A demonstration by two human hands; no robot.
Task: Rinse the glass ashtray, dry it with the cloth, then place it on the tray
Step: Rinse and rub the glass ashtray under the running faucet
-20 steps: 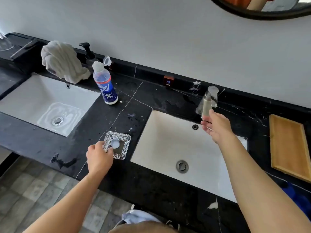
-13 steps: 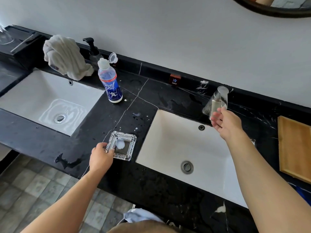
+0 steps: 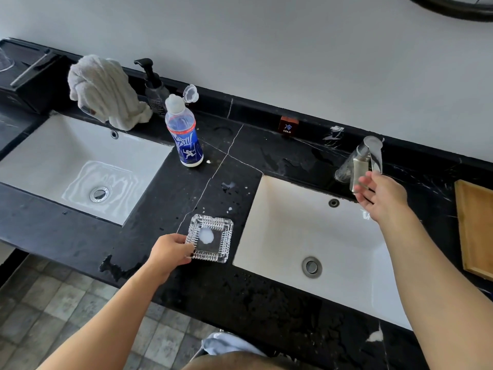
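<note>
A square cut-glass ashtray (image 3: 210, 237) with a white blob in its well rests on the black counter between two sinks. My left hand (image 3: 169, 252) grips its left edge. My right hand (image 3: 380, 197) hovers with fingers spread just under the metal faucet (image 3: 364, 161) of the right sink (image 3: 306, 236), touching or nearly touching the spout; no water is visible. A crumpled white cloth (image 3: 102, 90) lies behind the left sink. The wooden tray (image 3: 476, 228) sits at the right edge of the counter, partly cut off.
A blue-labelled bottle (image 3: 184, 134) with its cap flipped open stands behind the ashtray, and a black pump dispenser (image 3: 153, 86) stands by the wall. The left sink (image 3: 80, 161) holds shallow water. White droplets dot the wet counter. A dark box sits far left.
My right hand has loosened from the faucet and its fingers have spread. My left hand keeps hold of the ashtray, which stays on the counter. The camera view has tilted down slightly.
</note>
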